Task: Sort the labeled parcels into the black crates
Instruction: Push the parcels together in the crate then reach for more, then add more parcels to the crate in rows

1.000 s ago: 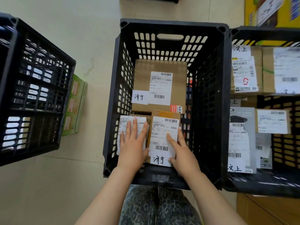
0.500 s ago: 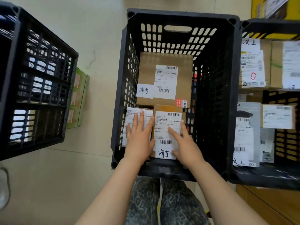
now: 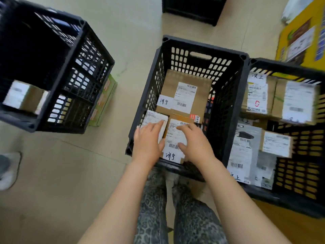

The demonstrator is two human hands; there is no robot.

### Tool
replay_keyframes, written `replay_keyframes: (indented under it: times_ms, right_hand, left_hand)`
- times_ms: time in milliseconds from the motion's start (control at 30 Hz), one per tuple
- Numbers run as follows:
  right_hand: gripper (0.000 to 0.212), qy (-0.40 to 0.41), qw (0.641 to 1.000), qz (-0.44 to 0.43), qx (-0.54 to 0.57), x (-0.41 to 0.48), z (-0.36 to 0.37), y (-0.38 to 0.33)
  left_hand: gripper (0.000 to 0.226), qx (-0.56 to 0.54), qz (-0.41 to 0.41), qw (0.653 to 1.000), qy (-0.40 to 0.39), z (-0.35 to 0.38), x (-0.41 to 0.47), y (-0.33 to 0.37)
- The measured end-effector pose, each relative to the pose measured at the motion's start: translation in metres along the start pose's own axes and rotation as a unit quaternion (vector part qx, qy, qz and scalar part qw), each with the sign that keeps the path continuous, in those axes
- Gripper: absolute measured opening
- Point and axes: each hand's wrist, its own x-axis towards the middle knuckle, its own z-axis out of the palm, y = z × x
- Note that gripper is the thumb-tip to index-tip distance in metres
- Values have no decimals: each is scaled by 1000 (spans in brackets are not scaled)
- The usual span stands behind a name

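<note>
The middle black crate (image 3: 202, 47) holds three labeled cardboard parcels. A large box (image 3: 202, 81) lies at its far end. Two smaller ones sit side by side at the near end. My left hand (image 3: 149, 140) rests flat on the left small parcel (image 3: 153, 118). My right hand (image 3: 195, 140) lies over the right small parcel (image 3: 175, 136), fingers loosely bent, thumb on its white label. Neither hand grips a parcel.
Several labeled parcels fill the black crate on the right (image 3: 288, 67). At the left stands another black crate (image 3: 79, 71) with one parcel (image 3: 26, 97) inside and a green carton (image 3: 103, 101) behind it. One more dark crate (image 3: 191, 9) stands at the top. A shoe (image 3: 8, 169) shows at far left.
The view has pulled back and turned left, showing more floor and the left crate. My hands stay on the two small parcels; my right hand's fingers have bent slightly.
</note>
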Motion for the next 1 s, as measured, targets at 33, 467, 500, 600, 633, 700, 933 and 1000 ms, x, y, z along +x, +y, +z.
replay_keyframes:
  times_ms: [33, 467, 500, 600, 633, 700, 933, 1000]
  right_hand:
    - [55, 3, 1000, -20, -6, -8, -11, -9]
    - [47, 29, 941, -334, -56, -136, -102, -167]
    - [47, 25, 930, -363, -61, -146, -101, -186]
    - [48, 11, 890, -452, -56, -178, -91, -245]
    - [49, 7, 876, -480, -51, -192, -86, -266]
    - [50, 2, 845, -533, -40, -222, -72, -303]
    - [48, -70, 747, -661, -30, -351, 2, -399]
    - [49, -89, 719, -688, -31, -392, 30, -417]
  left_hand:
    - [60, -7, -8, 1000, 27, -9, -11, 7]
    - [55, -55, -113, 938, 324, -143, -204, 22]
    - [55, -59, -122, 928, 347, -153, -223, 18]
    - [55, -53, -164, 891, 420, -180, -281, 5]
    - [55, -47, -181, 877, 443, -187, -302, -1]
    - [56, -28, -217, 850, 480, -198, -347, -12]
    - [57, 14, -343, 748, 568, -201, -523, -53]
    - [57, 23, -373, 721, 584, -194, -575, -61]
